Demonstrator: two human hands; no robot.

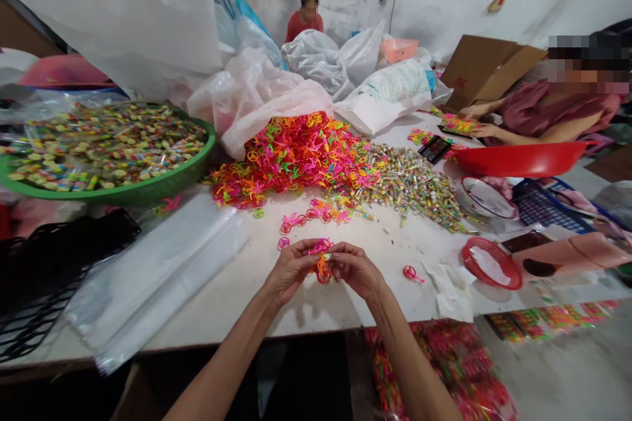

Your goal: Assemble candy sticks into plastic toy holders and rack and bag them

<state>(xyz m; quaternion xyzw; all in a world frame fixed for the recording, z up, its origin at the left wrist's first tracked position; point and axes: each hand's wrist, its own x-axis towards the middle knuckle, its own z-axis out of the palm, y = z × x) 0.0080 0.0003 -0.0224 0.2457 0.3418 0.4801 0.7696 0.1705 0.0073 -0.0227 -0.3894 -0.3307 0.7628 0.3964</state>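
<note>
While the left hand (291, 268) and right hand (354, 270) are pinching a pink plastic piece (320, 247) between their fingertips, an orange piece (323, 271) is hanging beneath them above the table (207, 296), with a neon plastic heap (291, 158) lying beyond.

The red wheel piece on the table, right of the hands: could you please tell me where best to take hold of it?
Pinch the thin stem of the red wheel piece from above, finger and thumb. It lies flat on the table, and the stem sticks out from the ring, so that is likely easiest.
</note>
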